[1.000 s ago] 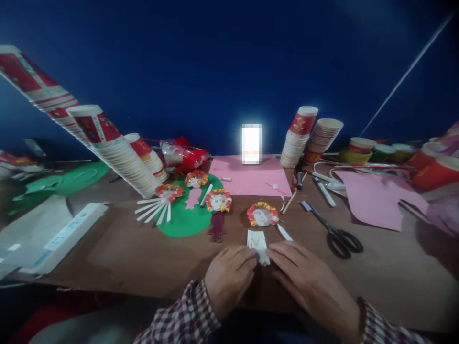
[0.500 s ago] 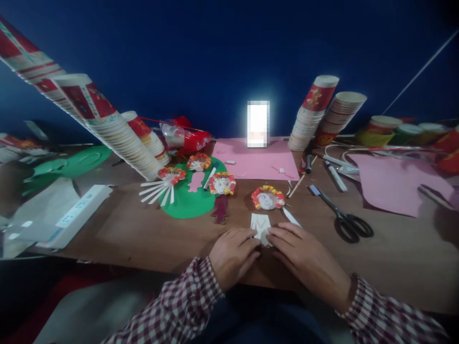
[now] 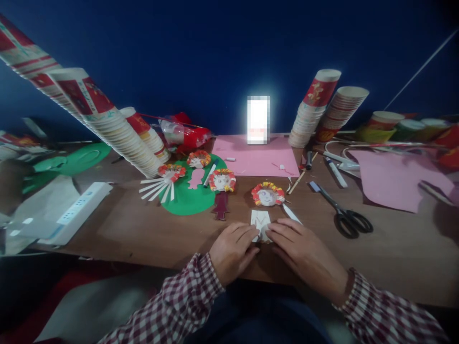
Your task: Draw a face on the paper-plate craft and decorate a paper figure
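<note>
On the table in front of me lies a white paper cutout (image 3: 261, 220) with faint drawn lines. My left hand (image 3: 233, 246) has its fingertips on the cutout's left edge, the thumb curled near its lower end. From the other side my right hand (image 3: 299, 248) holds the right edge with bent fingers. Its lower part is partly hidden by the fingers. Just beyond sits a cup-base face (image 3: 267, 196) with a drawn face and a red and yellow curled rim. A white paper strip (image 3: 292, 213) lies right of it.
Black scissors (image 3: 349, 222) and a marker (image 3: 336, 173) lie to the right. A maroon paper figure (image 3: 221, 206) and a green paper sheet (image 3: 186, 205) are at left. Paper cup stacks (image 3: 310, 112) stand behind, near a pink sheet (image 3: 254, 160). A power strip (image 3: 77, 212) lies far left.
The whole view has shifted slightly, so things sit a little higher in the picture. Both hands stay on the paper cutout, with hardly any movement of the fingers.
</note>
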### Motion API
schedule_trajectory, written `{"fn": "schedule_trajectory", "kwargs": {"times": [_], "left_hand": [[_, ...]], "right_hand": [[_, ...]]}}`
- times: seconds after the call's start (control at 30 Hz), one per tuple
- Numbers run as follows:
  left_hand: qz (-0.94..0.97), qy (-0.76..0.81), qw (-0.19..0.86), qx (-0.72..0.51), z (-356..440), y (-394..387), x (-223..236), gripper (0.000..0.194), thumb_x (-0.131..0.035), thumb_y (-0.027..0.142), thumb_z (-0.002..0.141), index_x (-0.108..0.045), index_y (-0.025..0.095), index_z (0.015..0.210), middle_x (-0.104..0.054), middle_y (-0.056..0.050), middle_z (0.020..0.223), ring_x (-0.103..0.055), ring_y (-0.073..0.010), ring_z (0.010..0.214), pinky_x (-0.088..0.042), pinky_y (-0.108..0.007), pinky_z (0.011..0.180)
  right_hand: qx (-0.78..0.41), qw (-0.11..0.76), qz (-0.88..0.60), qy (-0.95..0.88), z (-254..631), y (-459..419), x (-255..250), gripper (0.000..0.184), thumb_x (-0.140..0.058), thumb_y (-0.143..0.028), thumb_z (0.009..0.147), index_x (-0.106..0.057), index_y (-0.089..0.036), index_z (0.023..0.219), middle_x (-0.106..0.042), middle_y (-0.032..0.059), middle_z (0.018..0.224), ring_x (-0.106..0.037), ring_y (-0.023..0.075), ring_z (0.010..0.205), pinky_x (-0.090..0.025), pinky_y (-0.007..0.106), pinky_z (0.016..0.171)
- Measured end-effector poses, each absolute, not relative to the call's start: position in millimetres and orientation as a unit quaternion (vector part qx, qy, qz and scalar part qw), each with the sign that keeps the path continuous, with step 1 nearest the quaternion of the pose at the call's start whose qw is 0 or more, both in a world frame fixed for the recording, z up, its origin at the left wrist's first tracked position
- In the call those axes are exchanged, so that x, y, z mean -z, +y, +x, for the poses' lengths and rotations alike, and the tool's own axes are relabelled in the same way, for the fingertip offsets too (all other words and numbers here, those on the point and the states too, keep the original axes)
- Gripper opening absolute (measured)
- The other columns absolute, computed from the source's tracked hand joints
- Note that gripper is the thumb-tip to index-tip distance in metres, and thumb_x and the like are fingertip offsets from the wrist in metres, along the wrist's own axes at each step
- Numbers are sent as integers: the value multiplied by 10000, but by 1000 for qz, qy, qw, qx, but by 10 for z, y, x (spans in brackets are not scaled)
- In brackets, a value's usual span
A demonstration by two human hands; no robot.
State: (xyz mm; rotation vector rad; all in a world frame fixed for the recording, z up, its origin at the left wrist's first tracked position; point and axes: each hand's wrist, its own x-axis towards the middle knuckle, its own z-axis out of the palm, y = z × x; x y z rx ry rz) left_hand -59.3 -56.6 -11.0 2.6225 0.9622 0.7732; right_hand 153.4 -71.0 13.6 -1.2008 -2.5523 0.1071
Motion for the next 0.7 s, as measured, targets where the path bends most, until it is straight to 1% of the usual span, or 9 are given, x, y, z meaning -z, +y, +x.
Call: {"fn": "schedule_trajectory", "kwargs": {"times": [0.27,0.4,0.47,0.6,0.7], "left_hand": [[896,338,134,-254,-595,-557,94,311,-524,208,856,-495,164,1163,-586,-112,1143,-539,-229,1041,-468,-423,903],[891,360,119,-251,-607,-590,83,354,-546,217,842,-487,151,1185,-539,-127,1215,-509,-232,1095,-456,-406,925],[888,363,104,-264,-616,-614,71,331,-536,212,850,-491,143,1171,-560,-121,1183,-515,-221,1078,-455,-395,922],[903,350,87,-234,-633,-647,41,165,-516,213,867,-565,173,1019,-617,-73,1056,-550,-197,946,-482,-358,830],[909,347,88,-213,-635,-649,43,156,-515,235,872,-574,172,1001,-629,-64,999,-554,-193,904,-484,-352,801]], "right_hand": [[-35,158,-421,-893,1514,-702,-125,264,-543,-169,850,-585,-150,1110,-622,80,1111,-523,226,1051,-459,413,938],[-35,162,-427,-889,1513,-701,-121,272,-542,-180,854,-580,-151,1121,-622,82,1109,-521,229,1053,-465,410,931],[-34,170,-426,-888,1515,-698,-125,263,-548,-180,849,-583,-155,1108,-625,80,1095,-530,224,1039,-474,404,917],[-47,165,-424,-889,1519,-692,-133,275,-576,-172,829,-586,-174,1104,-622,67,1099,-525,230,1036,-476,406,907],[-59,159,-428,-887,1521,-691,-126,314,-585,-160,821,-575,-190,1134,-614,52,1119,-507,235,1052,-461,413,925]]}}
